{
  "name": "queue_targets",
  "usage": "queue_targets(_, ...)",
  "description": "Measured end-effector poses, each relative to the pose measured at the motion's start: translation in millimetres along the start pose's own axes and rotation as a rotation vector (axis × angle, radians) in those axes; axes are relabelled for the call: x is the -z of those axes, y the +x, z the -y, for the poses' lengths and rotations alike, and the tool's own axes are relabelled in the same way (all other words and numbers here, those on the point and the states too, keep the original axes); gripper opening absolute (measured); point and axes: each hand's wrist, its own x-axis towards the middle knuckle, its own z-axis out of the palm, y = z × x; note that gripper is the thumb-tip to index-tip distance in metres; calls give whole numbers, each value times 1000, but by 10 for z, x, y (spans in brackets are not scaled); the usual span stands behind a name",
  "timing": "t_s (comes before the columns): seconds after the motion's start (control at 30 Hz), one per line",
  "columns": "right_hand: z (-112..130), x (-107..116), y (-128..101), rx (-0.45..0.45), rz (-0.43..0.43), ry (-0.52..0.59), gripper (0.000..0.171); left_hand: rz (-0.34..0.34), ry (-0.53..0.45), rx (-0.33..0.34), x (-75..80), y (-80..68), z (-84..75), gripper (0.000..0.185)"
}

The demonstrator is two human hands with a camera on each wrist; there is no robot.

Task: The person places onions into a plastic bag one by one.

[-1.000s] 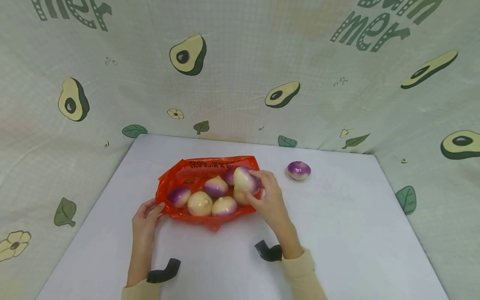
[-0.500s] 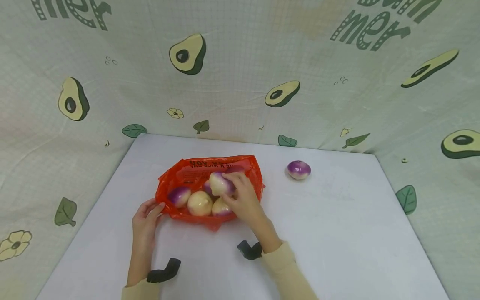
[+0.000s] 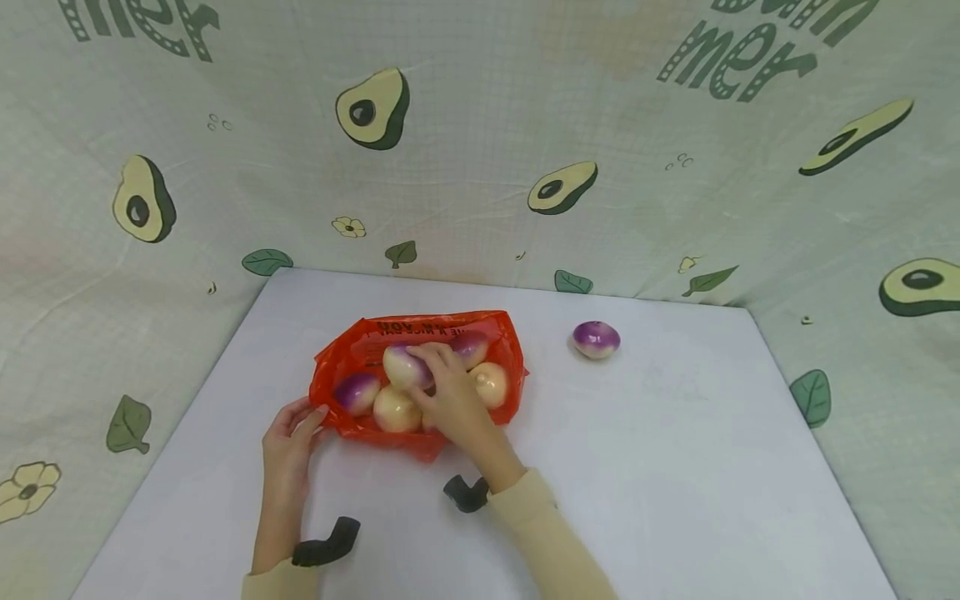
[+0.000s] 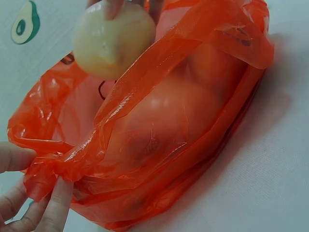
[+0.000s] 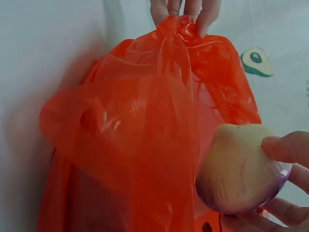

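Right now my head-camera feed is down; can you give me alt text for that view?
A right hand holds a round purple-and-cream onion over an open orange plastic bag of onions, while the left hand pinches the bag's edge. One more purple onion sits alone on the white table.

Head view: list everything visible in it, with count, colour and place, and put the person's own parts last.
bag: one, orange-red plastic, lying open on the table left of centre.
turnips in the bag: at least four showing, cream and purple, crowded together inside it; one lies nearest the left edge.
held turnip: one, cream and purple, above the bag's opening.
loose turnip: one, purple and white, alone on the table to the right of the bag.
table: one, white.
backdrop cloth: pale green with avocado and leaf prints, behind and at both sides.
left hand: pinches the bag's left edge.
right hand: grips the held turnip.
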Motion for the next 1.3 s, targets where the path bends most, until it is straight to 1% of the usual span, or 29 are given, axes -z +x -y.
queue_targets(0.1,24,-57,62,-1,10,-10,45,2,-1,3,4,-3,0,38)
queue_targets(0.4,57,-190,210,21,0,-75,44,-1,2,8,2,-17,-14,39)
queue_targets(0.57,75,-218,255,37,2,-162,44,-3,-15,-15,1,-17,7,38)
queue_targets(0.73,103,-215,276,41,47,-248,43,-2,-37,-11,3,-18,8,35)
queue_targets(0.77,106,-216,277,41,56,-258,43,4,-24,-8,5,-19,3,35)
queue_targets(0.87,102,-232,285,50,74,-274,41,8,-25,8,8,-15,-2,36)
queue_targets(1.0,82,-259,296,53,87,-268,42,5,-5,17,2,-20,-9,34)
queue_targets(1.3,26,-283,336,30,92,-293,43,7,5,11,-2,-14,0,37)
